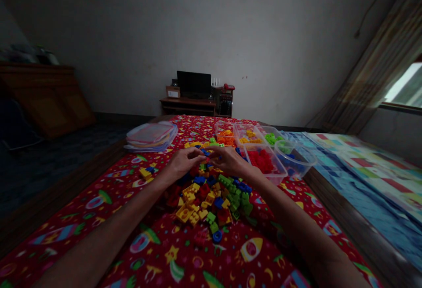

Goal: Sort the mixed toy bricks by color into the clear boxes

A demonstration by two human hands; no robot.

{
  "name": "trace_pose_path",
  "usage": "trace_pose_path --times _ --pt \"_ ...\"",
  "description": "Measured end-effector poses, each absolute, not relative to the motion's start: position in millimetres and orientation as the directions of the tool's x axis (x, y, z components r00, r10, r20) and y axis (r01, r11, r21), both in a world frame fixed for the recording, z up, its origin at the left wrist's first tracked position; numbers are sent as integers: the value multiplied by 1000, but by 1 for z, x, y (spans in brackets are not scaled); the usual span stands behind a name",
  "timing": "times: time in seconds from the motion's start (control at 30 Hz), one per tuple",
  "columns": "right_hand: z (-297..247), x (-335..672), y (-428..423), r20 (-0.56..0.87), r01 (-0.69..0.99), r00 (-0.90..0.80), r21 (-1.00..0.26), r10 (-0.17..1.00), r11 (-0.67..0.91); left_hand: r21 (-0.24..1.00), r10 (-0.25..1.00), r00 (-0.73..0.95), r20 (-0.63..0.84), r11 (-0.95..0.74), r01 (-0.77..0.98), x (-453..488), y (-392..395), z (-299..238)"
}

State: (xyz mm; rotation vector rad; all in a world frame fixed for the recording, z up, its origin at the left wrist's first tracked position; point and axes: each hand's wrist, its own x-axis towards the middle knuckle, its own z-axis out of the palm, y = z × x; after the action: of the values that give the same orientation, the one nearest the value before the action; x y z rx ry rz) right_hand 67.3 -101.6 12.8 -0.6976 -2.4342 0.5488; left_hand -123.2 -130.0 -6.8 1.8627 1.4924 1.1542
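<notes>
My left hand (184, 162) and my right hand (229, 161) reach forward, their fingertips meeting just above the far end of a heap of multicoloured plastic toy bricks (204, 195). The heap lies on a red rocket-print cloth (250, 248). Whatever the fingertips pinch is small and mostly hidden, so I cannot tell if they hold a brick. Close beyond my right hand stands a transparent tub of red bricks (262, 160). A yellow brick with a blue one (146, 173) lies apart, left of my left hand.
Transparent tubs of orange (226, 136), yellow (249, 135) and green bricks (272, 138) line the far side, with a round tub of blue bricks (293, 160) at right. Stacked lids (150, 136) lie far left. A wooden edge (343, 204) borders the cloth at right, beside a blue patterned mat (369, 182).
</notes>
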Motion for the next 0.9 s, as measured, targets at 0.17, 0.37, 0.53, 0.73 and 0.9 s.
trace_pose_path --times 0.17,0.37,0.53,0.73,0.9 --pt "14 61 -112 358 365 -767 -440 533 820 928 986 6 164 -156 339 -114 -131 -10" --pt "15 64 -115 346 398 -775 -384 529 833 881 973 66 221 -229 414 -111 -135 -11" --pt "23 87 -82 456 479 -597 -458 660 749 766 933 15 361 -305 566 -129 -133 -5" --pt "40 126 -19 218 244 -585 -871 781 426 703 922 -31 387 -273 657 -154 -120 -13" --pt "46 153 9 61 174 -557 -967 828 188 667 900 -54 433 -280 690 -158 -119 -16"
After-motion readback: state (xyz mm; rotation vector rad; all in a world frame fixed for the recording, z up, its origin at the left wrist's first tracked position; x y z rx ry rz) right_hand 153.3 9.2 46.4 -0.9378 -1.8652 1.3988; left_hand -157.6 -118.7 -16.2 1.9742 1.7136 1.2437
